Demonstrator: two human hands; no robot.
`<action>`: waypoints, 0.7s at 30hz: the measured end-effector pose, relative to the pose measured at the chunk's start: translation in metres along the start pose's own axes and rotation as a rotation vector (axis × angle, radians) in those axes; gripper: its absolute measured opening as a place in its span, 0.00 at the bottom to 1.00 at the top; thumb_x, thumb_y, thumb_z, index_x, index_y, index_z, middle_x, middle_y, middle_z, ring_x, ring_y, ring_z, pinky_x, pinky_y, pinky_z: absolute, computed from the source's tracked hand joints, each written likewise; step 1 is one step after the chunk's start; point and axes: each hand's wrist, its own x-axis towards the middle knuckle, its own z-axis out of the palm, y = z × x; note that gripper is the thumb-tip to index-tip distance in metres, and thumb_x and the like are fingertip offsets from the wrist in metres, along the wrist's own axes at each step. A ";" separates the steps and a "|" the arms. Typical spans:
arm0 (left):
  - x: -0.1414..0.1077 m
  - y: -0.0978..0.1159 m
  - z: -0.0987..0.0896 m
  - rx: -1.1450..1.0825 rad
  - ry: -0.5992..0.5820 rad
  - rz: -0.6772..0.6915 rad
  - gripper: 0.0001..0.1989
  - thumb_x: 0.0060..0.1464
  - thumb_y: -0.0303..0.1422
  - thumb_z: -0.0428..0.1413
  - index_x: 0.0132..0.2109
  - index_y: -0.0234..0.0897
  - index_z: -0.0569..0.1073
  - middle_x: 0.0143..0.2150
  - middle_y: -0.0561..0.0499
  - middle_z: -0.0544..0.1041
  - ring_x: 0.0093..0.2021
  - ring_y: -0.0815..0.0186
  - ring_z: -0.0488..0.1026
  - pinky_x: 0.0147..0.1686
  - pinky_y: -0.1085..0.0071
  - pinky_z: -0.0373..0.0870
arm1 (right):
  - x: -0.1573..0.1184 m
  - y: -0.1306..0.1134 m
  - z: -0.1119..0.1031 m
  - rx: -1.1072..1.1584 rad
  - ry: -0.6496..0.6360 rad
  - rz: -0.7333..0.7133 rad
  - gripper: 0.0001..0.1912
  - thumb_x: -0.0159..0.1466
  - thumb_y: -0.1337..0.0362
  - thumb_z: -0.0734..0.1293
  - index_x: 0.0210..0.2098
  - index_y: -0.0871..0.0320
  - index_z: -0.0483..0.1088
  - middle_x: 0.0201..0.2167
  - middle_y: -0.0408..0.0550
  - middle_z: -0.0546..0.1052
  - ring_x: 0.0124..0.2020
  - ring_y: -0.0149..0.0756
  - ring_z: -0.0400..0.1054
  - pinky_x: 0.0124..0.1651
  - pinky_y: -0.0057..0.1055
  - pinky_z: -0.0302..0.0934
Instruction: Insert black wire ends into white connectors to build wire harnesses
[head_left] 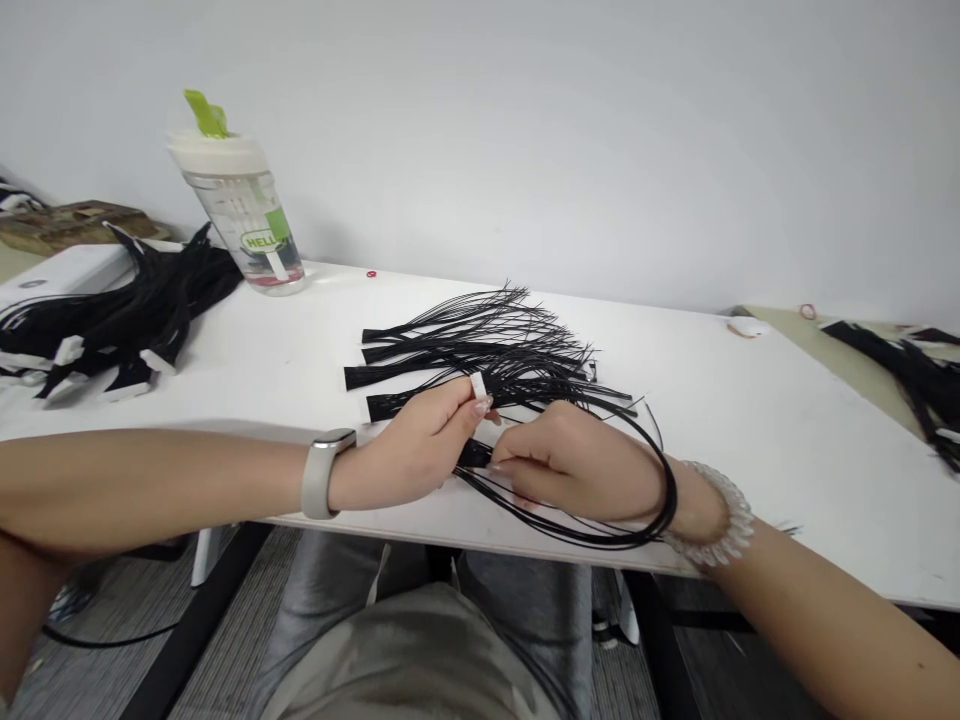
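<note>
My left hand (424, 440), a pale watch on its wrist, is closed over a bundle of black wires, with a small white end piece (478, 384) showing at the thumb. Close beside it, my right hand (581, 465) pinches a black part (474, 455) of the wires between thumb and fingers. A black wire loop (666, 500) curves around past my right wrist, which wears a clear beaded bracelet. Just behind my hands lie several flat black wire bundles (397, 352), their loose strands fanned out to the right.
A clear bottle (244, 215) with a green spout stands at the back left. Near it lies a pile of black cables with white ends (142, 310). More black cables (911, 375) lie at the far right. The white table (787, 450) meets a wall behind.
</note>
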 end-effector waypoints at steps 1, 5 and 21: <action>0.000 0.000 0.000 0.000 0.000 0.002 0.14 0.59 0.37 0.39 0.32 0.35 0.63 0.28 0.53 0.66 0.30 0.69 0.62 0.32 0.71 0.61 | 0.000 0.001 0.001 -0.044 0.028 -0.006 0.09 0.56 0.73 0.59 0.20 0.61 0.65 0.15 0.37 0.67 0.16 0.19 0.53 0.23 0.18 0.48; 0.000 -0.001 0.000 -0.006 0.007 -0.018 0.14 0.59 0.37 0.39 0.34 0.36 0.64 0.29 0.53 0.66 0.32 0.68 0.64 0.33 0.71 0.62 | -0.001 0.008 0.002 -0.078 0.074 -0.092 0.09 0.57 0.71 0.60 0.21 0.61 0.67 0.17 0.39 0.67 0.18 0.20 0.54 0.24 0.19 0.49; 0.001 -0.002 0.002 0.002 -0.029 -0.009 0.13 0.59 0.36 0.39 0.30 0.36 0.61 0.27 0.54 0.65 0.29 0.69 0.62 0.31 0.71 0.61 | -0.001 0.011 0.004 0.509 -0.140 0.117 0.10 0.57 0.74 0.53 0.22 0.60 0.58 0.19 0.40 0.67 0.22 0.24 0.65 0.26 0.20 0.58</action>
